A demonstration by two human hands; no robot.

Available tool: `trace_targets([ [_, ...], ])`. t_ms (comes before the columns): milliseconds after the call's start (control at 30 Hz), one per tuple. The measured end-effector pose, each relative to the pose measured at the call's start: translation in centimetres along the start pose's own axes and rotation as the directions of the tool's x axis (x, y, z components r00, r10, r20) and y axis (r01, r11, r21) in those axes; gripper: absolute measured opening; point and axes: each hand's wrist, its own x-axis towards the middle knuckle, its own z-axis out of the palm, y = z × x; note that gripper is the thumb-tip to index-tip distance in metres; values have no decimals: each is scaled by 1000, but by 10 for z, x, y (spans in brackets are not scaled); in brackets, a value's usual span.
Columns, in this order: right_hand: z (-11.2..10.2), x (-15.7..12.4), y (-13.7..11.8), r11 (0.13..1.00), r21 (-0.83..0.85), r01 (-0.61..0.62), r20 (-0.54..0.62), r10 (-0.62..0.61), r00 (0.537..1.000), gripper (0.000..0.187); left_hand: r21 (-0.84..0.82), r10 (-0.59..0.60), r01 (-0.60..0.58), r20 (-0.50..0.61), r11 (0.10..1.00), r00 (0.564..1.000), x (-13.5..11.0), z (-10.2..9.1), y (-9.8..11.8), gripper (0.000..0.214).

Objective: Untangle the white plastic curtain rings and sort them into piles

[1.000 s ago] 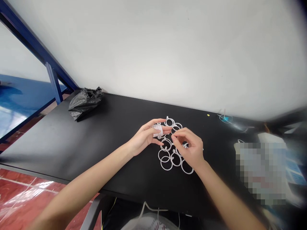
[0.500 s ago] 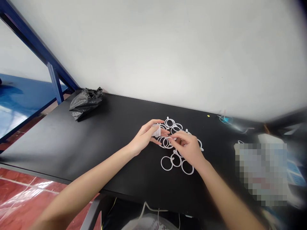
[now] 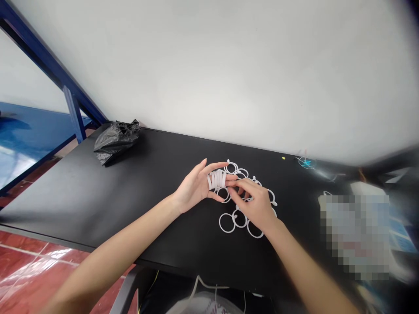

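Observation:
Several white curtain rings (image 3: 218, 179) with small eyelets are stacked around the middle fingers of my left hand (image 3: 193, 185). That hand is turned palm up, its thumb, index and little fingers spread apart. The fingers of my right hand (image 3: 258, 203) are bent together in a pinch at the left fingertips; whether a ring is between them is hidden. More loose white rings (image 3: 227, 223) lie on the black table, below and behind both hands. Some of them overlap, and my right hand covers part of the pile.
A crumpled black plastic bag (image 3: 117, 138) rests at the back left of the black table (image 3: 163, 152). At the right lies a pale, blurred-out package (image 3: 356, 235). A small thing with turquoise strands (image 3: 306, 163) is near the wall. Blue metal framing (image 3: 73, 113) stands at the left.
The rings on my left hand now spread further along its fingers, and the hand has opened, its thumb lifted off them. My right hand stays close to the left fingertips.

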Motion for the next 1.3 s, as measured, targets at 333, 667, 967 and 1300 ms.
trace_targets([
  [333, 8, -3, 0, 966, -113, 231, 287, -191, 939, 14, 140, -8, 9, -6, 990, 1000, -2, 0, 3, 62],
  [667, -19, 10, 0, 872, 472, -131, -1, 149, 989, 12, 210, 117, -86, -143, 974, 983, 0, 5, -9, 62],
  [967, -13, 5, 0, 877, 477, -55, -137, 136, 981, 6, 77, 60, -58, -24, 995, 998, 1, 3, -12, 59],
  [1300, -6, 1, -4, 864, 479, -157, 56, 148, 987, 26, 53, 28, -39, 181, 998, 983, -3, 6, -9, 64],
])
